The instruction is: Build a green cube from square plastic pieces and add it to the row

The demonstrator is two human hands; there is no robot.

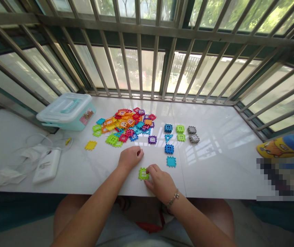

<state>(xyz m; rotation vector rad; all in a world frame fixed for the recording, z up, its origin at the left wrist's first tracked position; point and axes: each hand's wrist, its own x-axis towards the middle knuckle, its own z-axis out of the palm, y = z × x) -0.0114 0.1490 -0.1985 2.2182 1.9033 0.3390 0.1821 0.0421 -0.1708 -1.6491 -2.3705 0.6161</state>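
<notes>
Near the front edge of the white table [214, 171], your right hand [161, 181] grips the green tile [143, 174] by its right side. Just beyond, your left hand [130, 158]: curled, contents indeterminable. Farther: multicoloured tile pile [124, 125].

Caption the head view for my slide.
Right hand at a green tile, left hand curled before a colorful pile; blue pieces, green pieces and gray pieces lie rightward.
</notes>
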